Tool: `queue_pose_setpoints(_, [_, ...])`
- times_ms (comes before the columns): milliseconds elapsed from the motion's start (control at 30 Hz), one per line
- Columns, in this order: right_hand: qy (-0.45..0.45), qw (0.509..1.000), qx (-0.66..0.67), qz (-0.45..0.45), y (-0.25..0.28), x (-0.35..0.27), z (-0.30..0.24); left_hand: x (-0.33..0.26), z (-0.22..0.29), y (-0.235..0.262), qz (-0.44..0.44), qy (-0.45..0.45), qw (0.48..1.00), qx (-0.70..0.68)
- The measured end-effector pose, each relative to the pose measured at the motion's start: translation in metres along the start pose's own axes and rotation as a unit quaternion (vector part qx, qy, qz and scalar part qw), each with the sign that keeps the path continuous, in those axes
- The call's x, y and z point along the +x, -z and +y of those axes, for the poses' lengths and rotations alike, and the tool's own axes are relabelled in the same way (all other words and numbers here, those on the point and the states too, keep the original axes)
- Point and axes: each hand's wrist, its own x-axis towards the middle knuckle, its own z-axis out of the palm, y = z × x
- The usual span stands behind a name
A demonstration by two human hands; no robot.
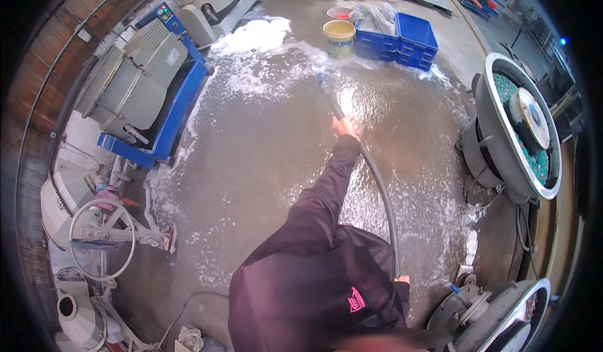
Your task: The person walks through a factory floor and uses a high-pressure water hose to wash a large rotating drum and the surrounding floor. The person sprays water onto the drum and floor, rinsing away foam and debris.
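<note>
A grey hose point(385, 195) runs forward from my right side in a long curve, held at two places. My left hand point(345, 126) is stretched out ahead, its fingers wrapped round the hose behind the blue front end point(320, 78). Close to my body on the right, my right hand point(402, 280) closes on the same hose farther back; most of that hand is hidden by my dark jacket. The hose end points ahead over a wet floor point(264, 145) with white suds point(254, 36).
Blue plastic crates point(417, 38) and a yellowish bucket point(340, 40) stand ahead. A grey machine on a blue frame point(179, 113) and a handwheel point(102, 239) line the left. On the right are a round bowl machine point(483, 126) holding green pieces and another bowl machine point(502, 327).
</note>
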Motion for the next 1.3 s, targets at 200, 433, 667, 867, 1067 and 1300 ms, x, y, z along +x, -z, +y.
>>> queue_pose_setpoints(200, [0.034,0.995,0.082,0.047,0.069,-0.003,-0.088,0.035,0.068,-0.030,-0.029,-0.049,0.997,-0.044])
queue_pose_setpoints(433, [0.160,0.982,0.091,0.038,0.075,0.032,-0.153,0.059,0.150,-0.074,-0.047,-0.153,0.986,-0.051])
queue_pose_setpoints(667, [0.151,0.968,0.170,-0.107,0.112,0.029,-0.202,0.064,0.195,-0.093,-0.045,-0.193,0.977,-0.083])
queue_pose_setpoints(867, [0.146,0.932,0.229,-0.242,0.114,0.012,-0.229,0.057,0.221,-0.104,-0.039,-0.240,0.970,-0.016])
queue_pose_setpoints(1067, [0.154,0.929,0.174,-0.288,0.089,0.002,-0.213,0.023,0.249,-0.077,-0.086,-0.247,0.962,0.084])
queue_pose_setpoints(1300, [0.173,0.955,0.104,-0.216,0.062,-0.002,-0.181,-0.013,0.256,-0.038,-0.088,-0.222,0.966,0.097])
